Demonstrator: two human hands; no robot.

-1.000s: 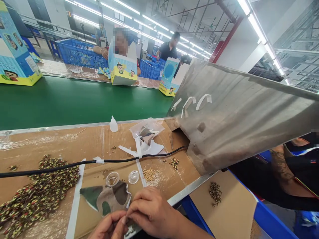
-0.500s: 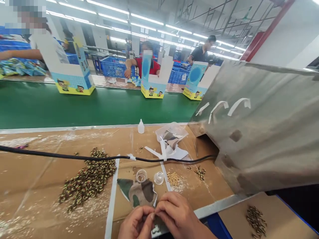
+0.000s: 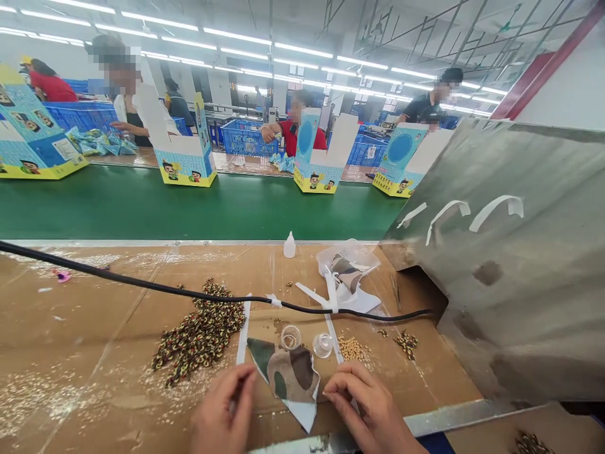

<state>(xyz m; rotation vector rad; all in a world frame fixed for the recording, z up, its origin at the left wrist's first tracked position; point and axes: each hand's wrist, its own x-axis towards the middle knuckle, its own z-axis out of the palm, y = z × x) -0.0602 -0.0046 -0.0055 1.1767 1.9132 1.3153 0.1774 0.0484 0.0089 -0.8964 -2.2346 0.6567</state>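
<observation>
Heaped at 11 o'clock of left hand (image 3: 222, 413): bead pile (image 3: 203, 331). Fingers curled there, grip impossible to tell. Flat on surface (image 3: 94, 353), 6 o'clock of clear cups (image 3: 290, 337): camouflage patch (image 3: 289, 373). Pinched shut at its 3 o'clock edge: right hand (image 3: 373, 413).

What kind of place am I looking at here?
Most likely a factory assembly or packing line: a long green conveyor belt, printed cartons standing along its far edge with people working behind them, and a heap of small beads on the cardboard-covered bench.
</observation>
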